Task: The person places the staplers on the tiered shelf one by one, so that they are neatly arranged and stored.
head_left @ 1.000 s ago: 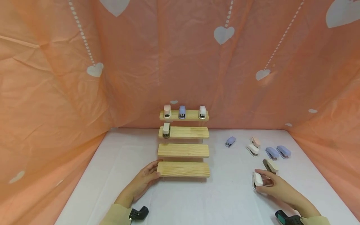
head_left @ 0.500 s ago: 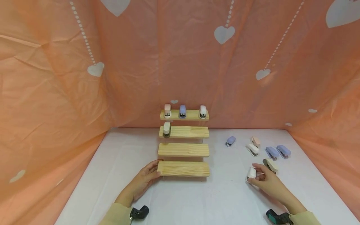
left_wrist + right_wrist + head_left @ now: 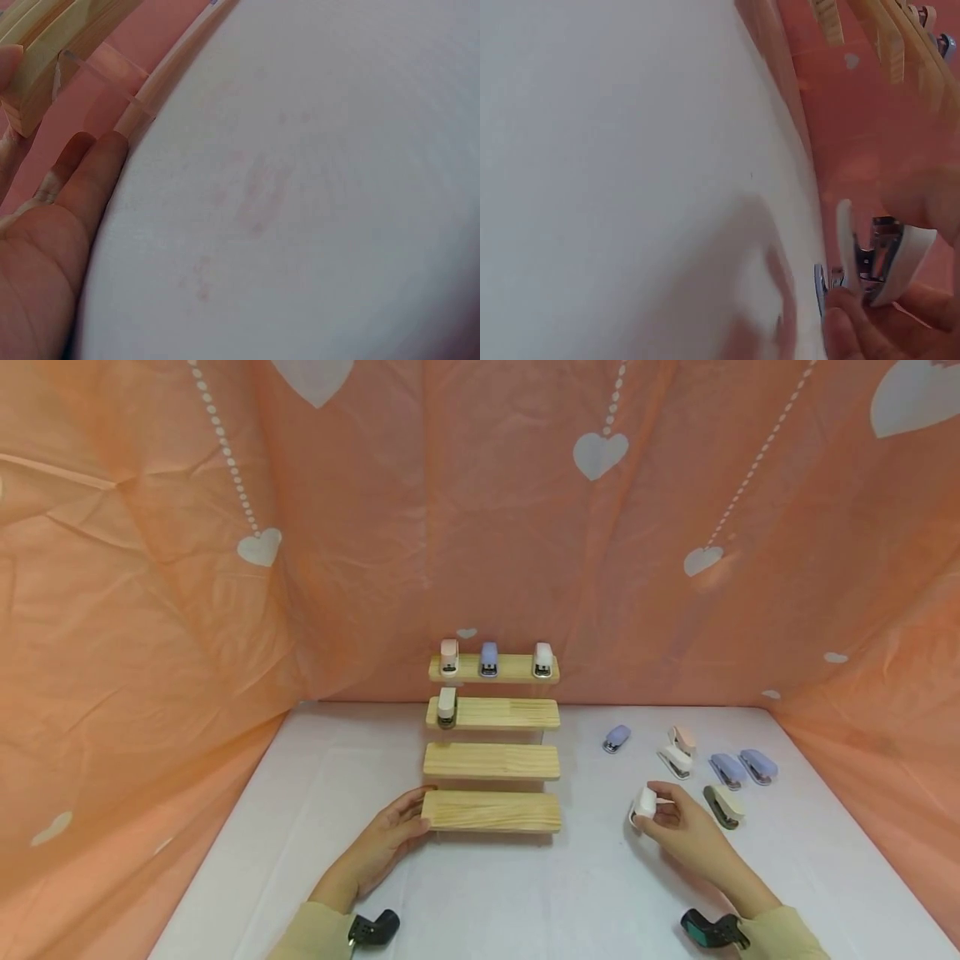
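Observation:
In the head view my left hand (image 3: 386, 839) holds the left end of the lowest board of a four-tier wooden display stand (image 3: 491, 812). The left wrist view has the thumb at the board's end (image 3: 45, 67) and the other fingers below it. My right hand (image 3: 686, 827) pinches a small white stapler (image 3: 643, 803) between thumb and fingers, right of the stand. Seen from the right wrist, this stapler (image 3: 911, 259) has its arms spread apart. On the top board stand a peach stapler (image 3: 449, 657), a purple one (image 3: 489, 658) and a white one (image 3: 543, 659). A cream stapler (image 3: 447, 707) occupies the second board's left end.
Several staplers lie on the white tabletop (image 3: 600, 893) at right: a lone purple one (image 3: 617, 738), a peach one (image 3: 682, 740) against a white one (image 3: 677, 762), two purple ones (image 3: 758, 766) and a cream one (image 3: 724, 807). An orange curtain (image 3: 510, 527) encloses the back and sides.
My right hand has carried the white stapler leftward and a little away from me, leaving the cream stapler on the table behind. The left hand keeps its hold on the stand.

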A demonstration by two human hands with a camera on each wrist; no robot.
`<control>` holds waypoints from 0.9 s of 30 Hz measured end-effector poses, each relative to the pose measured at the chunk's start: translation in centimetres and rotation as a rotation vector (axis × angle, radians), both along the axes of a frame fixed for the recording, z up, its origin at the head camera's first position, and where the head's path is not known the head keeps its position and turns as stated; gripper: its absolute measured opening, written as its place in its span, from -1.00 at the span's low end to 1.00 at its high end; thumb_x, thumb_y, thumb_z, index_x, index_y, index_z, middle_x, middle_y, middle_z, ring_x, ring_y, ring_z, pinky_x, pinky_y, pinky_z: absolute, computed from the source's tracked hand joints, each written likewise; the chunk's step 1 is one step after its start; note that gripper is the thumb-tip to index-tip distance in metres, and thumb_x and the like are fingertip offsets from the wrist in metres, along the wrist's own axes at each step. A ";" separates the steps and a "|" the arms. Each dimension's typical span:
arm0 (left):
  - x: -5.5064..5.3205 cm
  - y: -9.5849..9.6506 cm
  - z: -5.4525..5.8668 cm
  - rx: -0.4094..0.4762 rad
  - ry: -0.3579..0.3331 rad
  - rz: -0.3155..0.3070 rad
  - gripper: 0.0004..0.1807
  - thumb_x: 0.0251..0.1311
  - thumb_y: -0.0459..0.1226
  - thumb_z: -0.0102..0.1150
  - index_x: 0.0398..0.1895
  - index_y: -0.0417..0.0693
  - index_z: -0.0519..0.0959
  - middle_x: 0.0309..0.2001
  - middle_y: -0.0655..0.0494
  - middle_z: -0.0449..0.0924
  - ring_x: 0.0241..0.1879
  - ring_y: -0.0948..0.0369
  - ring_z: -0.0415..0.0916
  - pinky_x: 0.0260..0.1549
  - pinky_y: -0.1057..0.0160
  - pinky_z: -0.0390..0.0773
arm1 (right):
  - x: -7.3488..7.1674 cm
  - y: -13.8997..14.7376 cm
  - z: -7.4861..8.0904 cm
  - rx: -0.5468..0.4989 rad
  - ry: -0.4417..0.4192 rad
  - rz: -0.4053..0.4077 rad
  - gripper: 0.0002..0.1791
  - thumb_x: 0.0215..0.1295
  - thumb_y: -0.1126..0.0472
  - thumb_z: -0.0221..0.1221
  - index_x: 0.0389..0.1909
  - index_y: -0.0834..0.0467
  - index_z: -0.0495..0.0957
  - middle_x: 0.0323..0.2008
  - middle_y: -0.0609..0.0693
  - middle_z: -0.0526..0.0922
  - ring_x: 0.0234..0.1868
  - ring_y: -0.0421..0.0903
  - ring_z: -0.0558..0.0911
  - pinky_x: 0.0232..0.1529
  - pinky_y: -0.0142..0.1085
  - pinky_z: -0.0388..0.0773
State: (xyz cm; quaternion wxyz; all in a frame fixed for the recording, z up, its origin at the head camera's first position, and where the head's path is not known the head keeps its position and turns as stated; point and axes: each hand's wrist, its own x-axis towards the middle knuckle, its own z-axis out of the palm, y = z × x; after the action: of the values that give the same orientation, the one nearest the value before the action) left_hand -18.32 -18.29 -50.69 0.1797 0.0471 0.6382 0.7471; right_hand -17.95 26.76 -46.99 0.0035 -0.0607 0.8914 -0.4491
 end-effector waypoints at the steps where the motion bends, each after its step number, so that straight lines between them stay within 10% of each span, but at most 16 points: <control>1: 0.0 0.0 0.0 0.000 0.000 -0.001 -0.26 0.26 -0.29 0.17 0.47 -0.15 0.11 0.42 -0.19 0.12 0.33 0.02 0.20 0.26 0.22 0.32 | 0.0 -0.2 0.1 0.000 0.015 -0.006 -0.26 0.21 0.10 0.33 0.29 0.35 0.25 0.06 0.28 0.50 0.00 0.11 0.57 -0.07 -0.25 0.60; 11: 0.0 -0.1 0.1 -0.011 0.002 0.003 -0.26 0.25 -0.27 0.18 0.46 -0.14 0.12 0.41 -0.19 0.13 0.34 0.01 0.18 0.27 0.20 0.31 | -0.7 -2.6 2.0 0.005 0.180 -0.037 -0.28 0.21 0.10 0.33 0.32 0.25 0.27 0.01 0.23 0.58 0.00 0.09 0.59 -0.02 -0.17 0.58; 17: 0.0 0.0 0.0 -0.010 0.013 0.001 -0.26 0.26 -0.27 0.17 0.47 -0.15 0.11 0.41 -0.20 0.14 0.34 0.01 0.19 0.26 0.21 0.32 | -1.1 -4.2 3.0 -0.027 0.267 -0.022 -0.31 0.20 0.15 0.33 0.29 0.27 0.30 0.05 0.18 0.54 0.00 0.03 0.57 -0.03 -0.55 0.47; 27: 0.1 0.0 -0.1 -0.001 0.009 0.006 -0.24 0.24 -0.27 0.19 0.47 -0.17 0.11 0.41 -0.23 0.13 0.33 0.00 0.19 0.26 0.20 0.33 | -1.9 -8.1 6.7 -0.136 0.295 0.051 -0.33 0.20 0.32 0.30 0.29 0.37 0.26 0.09 0.24 0.48 0.07 0.06 0.50 0.13 -0.36 0.48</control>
State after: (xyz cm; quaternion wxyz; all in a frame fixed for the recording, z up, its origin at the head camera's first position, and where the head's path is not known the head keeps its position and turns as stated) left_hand -18.26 -18.31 -50.80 0.1747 0.0484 0.6397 0.7470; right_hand -19.90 18.64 -40.32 -0.1203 -0.1488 0.8480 -0.4942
